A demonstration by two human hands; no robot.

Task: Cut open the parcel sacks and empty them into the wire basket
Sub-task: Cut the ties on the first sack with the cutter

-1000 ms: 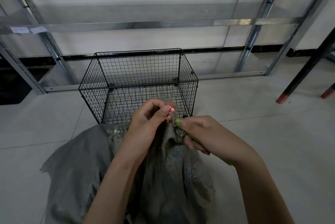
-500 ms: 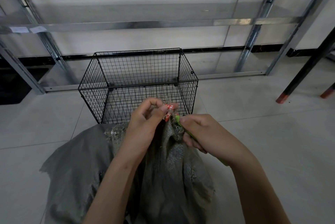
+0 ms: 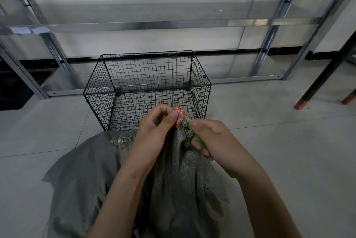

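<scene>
A grey woven parcel sack [image 3: 84,185] lies on the floor in front of me, its bunched neck raised between my hands. My left hand [image 3: 154,130] pinches the red and clear tape tie [image 3: 179,116] at the top of the neck. My right hand [image 3: 213,141] grips a green cutter [image 3: 196,137] whose tip touches the neck just below the tie. The black wire basket [image 3: 100,91] stands right behind the sack, with nothing visible inside it.
A metal shelving frame [image 3: 134,26] runs along the wall behind the basket. Dark table legs with red feet [image 3: 300,103] stand at the right. Pale floor tiles [image 3: 279,151] surround the sack.
My right hand with the green cutter has edged left and up, closer to the tie. My left hand keeps pinching the tie and has barely moved.
</scene>
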